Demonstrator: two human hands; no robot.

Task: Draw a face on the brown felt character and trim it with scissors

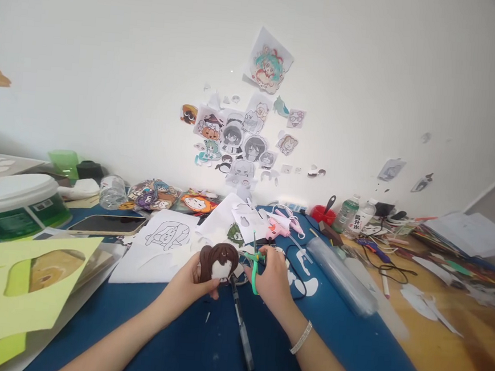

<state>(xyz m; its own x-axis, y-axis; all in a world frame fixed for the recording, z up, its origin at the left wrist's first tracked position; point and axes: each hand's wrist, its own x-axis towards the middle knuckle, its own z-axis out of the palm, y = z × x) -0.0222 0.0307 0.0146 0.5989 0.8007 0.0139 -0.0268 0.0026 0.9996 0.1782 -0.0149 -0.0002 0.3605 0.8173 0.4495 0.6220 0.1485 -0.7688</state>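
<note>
My left hand [194, 284] grips a small doll head [223, 266] with dark brown hair and a blank white face, thumb at its lower edge. Just to its right, my right hand [272, 279] has its fingers closed around green-handled scissors [255, 266], whose tips point up and away. A dark capped pen [241, 325] lies on the blue mat [184, 340] below and between my hands. Behind them are white paper pieces and a sheet with a line drawing [168, 236].
A phone [107, 224] and a lidded tub [18, 204] stand at left, with yellow cut sheets [63, 297] in front. To the right lie a pink glue gun [279, 225], a clear plastic roll [343, 276] and bottles [348, 213]. Character cutouts [254, 149] cover the wall.
</note>
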